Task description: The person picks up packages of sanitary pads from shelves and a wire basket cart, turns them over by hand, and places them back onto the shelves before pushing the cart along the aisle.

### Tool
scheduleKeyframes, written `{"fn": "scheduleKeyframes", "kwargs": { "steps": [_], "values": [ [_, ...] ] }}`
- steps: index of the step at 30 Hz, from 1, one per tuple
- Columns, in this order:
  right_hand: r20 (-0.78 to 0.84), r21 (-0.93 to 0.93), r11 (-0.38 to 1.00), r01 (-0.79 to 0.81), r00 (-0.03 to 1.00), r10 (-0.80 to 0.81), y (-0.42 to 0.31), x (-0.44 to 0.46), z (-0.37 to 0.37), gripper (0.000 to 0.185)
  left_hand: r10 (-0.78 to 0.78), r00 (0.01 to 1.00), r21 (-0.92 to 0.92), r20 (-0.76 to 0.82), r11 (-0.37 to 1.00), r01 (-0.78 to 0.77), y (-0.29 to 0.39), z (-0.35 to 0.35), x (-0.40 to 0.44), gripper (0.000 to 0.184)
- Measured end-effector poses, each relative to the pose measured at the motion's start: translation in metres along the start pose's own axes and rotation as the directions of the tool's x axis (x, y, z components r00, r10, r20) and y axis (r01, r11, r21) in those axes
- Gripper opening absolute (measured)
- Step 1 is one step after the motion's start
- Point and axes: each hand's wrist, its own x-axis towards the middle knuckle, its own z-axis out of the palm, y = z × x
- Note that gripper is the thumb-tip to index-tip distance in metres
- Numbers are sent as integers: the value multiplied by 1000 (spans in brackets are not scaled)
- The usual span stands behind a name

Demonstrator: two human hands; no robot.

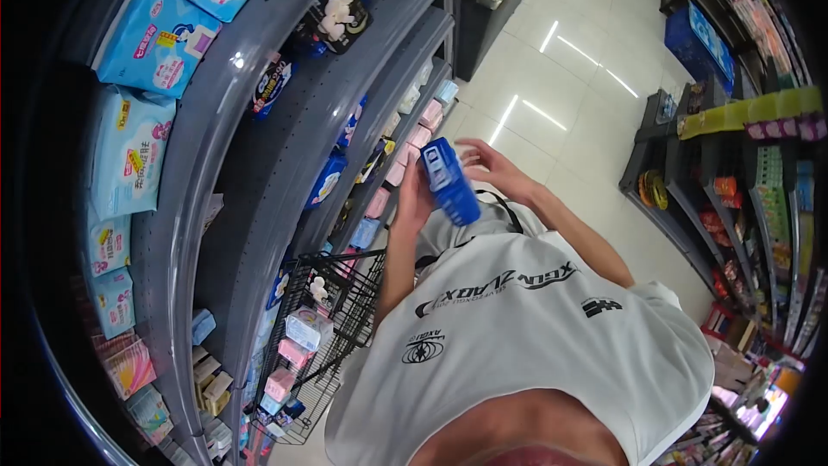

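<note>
A blue package with a white label is held in front of the light shirt, its lower end tilted to the right. My left hand is closed on the package's left side, with part of its fingers hidden behind it. Close to the package's upper right side is my right hand, fingers bent and apart; whether the fingertips touch the package is not clear.
Grey shelves on the left carry blue and pink packs. A black wire basket with several packs stands beside them, left of my body. Pale tiled floor runs ahead. More shelves line the right.
</note>
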Motion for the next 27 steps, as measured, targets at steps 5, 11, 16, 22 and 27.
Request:
{"fn": "scheduleKeyframes", "kwargs": {
  "steps": [5,11,16,22,27],
  "values": [
    [184,-208,978,28,983,11,-22,81,6,94,-34,997,-189,-74,982,20,38,3,26,58],
    [349,-114,984,-134,922,166,-26,103,-19,72,-4,953,48,-302,999,19,31,-12,37,58],
    [392,-228,936,-266,855,339,-17,111,-54,73,-3,926,-136,-377,989,-52,-20,-7,18,69],
    [374,-272,920,-282,850,371,2,116,-87,89,47,819,-304,-572,915,-264,-68,20,-9,60],
    [414,-326,906,-270,820,394,-1,109,-84,95,121,713,-65,-691,972,-228,-86,31,-15,46]
  ]
}}
